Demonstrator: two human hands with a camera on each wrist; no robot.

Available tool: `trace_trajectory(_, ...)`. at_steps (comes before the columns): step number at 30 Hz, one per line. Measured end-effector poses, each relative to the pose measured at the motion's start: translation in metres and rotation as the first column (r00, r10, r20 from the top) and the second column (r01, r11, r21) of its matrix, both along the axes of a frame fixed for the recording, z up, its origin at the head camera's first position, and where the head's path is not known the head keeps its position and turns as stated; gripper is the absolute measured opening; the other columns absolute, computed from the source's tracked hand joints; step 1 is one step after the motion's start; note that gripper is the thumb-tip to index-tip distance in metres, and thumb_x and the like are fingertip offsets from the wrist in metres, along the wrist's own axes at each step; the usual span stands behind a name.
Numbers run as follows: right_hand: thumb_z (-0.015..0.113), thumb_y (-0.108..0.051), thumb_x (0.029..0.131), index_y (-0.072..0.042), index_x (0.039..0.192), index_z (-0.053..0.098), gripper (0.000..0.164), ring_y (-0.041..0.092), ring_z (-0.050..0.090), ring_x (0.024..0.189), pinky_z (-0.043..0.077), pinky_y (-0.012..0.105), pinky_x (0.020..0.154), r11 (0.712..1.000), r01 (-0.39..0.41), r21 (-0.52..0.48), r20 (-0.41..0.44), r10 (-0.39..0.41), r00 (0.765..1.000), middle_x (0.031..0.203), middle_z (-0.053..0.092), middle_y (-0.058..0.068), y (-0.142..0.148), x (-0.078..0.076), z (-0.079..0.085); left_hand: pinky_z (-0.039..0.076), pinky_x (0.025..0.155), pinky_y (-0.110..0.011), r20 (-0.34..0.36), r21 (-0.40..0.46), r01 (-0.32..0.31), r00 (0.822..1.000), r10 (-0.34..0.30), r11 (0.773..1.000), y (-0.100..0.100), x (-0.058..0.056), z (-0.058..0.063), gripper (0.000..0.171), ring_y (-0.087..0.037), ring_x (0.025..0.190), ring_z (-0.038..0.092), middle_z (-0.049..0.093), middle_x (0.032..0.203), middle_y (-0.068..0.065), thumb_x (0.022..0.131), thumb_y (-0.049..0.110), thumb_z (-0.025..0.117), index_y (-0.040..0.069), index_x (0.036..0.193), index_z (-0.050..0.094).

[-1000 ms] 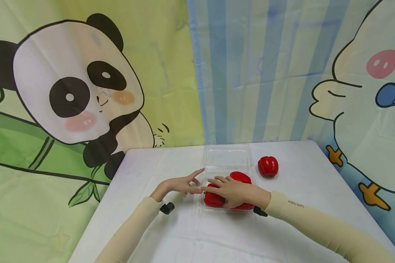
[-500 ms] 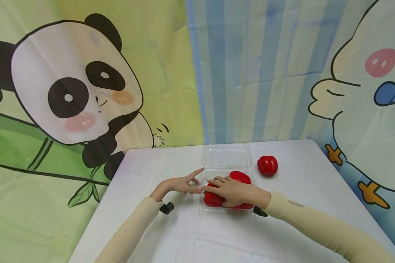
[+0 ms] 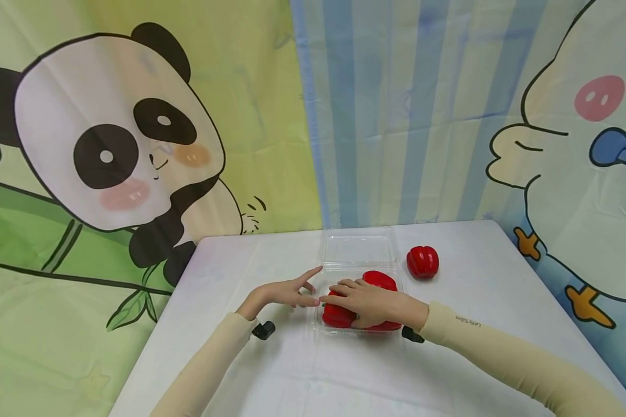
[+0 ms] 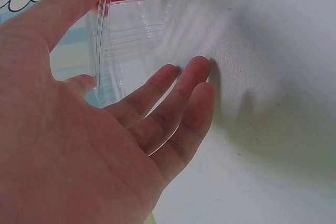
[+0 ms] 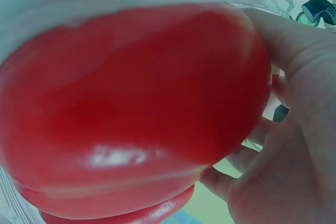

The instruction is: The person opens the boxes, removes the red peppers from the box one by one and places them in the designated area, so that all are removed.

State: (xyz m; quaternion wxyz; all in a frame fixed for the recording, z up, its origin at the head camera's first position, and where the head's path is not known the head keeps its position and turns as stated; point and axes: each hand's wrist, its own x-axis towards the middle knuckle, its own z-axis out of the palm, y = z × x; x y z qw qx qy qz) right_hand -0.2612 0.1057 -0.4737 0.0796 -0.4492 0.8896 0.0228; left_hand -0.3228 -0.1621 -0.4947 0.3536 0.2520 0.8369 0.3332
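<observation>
A clear plastic clamshell box (image 3: pixel 339 278) lies on the white table with its lid (image 3: pixel 359 249) folded back. Inside are red bell peppers: one at the left (image 3: pixel 339 316), one at the back right (image 3: pixel 379 280) and one partly hidden under my right hand (image 3: pixel 372 304). That hand grips the left pepper, fingers over its top and thumb beside it; the right wrist view shows a large pepper (image 5: pixel 131 98) close to the camera. My left hand (image 3: pixel 284 293) is at the box's left side, fingers loosely spread, with thumb and index finger at the clear wall (image 4: pixel 102 40).
Another red bell pepper (image 3: pixel 423 262) stands on the table (image 3: pixel 464 289), right of the open lid. Behind the table hangs a printed curtain (image 3: pixel 250 116) with a panda and a white bird. Black wrist cameras (image 3: pixel 263 330) sit under both wrists.
Both hands keep their places at the box. The head view has shifted very slightly; otherwise nothing visibly moves.
</observation>
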Motion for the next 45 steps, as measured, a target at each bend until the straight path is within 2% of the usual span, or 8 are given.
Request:
trace_trajectory(16, 0.083, -0.034, 0.081, -0.035, 0.156, 0.031, 0.092, 0.027, 0.039, 0.141, 0.047, 0.051, 0.107, 0.998, 0.008, -0.059, 0.014, -0.007, 1.0, 0.155, 0.044, 0.002, 0.005, 0.002, 0.002, 0.055, 0.084, -0.041, 0.019, -0.011, 0.01, 1.0, -0.01, 1.0, 0.006, -0.003, -0.005, 0.097, -0.02, 0.106, 0.064, 0.044, 0.15, -0.013, 0.093, 0.051, 0.065, 0.041, 0.16, -0.004)
trace_trajectory(34, 0.084, -0.03, 0.081, -0.032, 0.157, 0.03, 0.093, 0.027, 0.037, 0.142, 0.048, 0.05, 0.106, 0.995, 0.005, -0.105, 0.019, -0.003, 1.0, 0.154, 0.043, 0.003, 0.005, 0.003, 0.019, 0.057, 0.084, -0.042, 0.031, 0.01, 0.004, 1.0, -0.004, 1.0, -0.001, -0.002, -0.006, 0.096, -0.018, 0.108, 0.066, 0.043, 0.15, -0.014, 0.095, 0.047, 0.066, 0.039, 0.161, -0.003)
trace_trajectory(45, 0.084, -0.03, 0.081, -0.033, 0.156, 0.031, 0.092, 0.027, 0.04, 0.139, 0.049, 0.049, 0.104, 0.991, -0.023, -0.132, -0.031, 0.019, 0.999, 0.15, 0.046, 0.004, 0.006, 0.003, 0.025, 0.056, 0.084, -0.042, 0.025, 0.011, -0.012, 1.0, 0.012, 1.0, -0.003, 0.001, -0.002, 0.095, -0.018, 0.109, 0.065, 0.042, 0.151, -0.014, 0.095, 0.047, 0.065, 0.04, 0.161, -0.003)
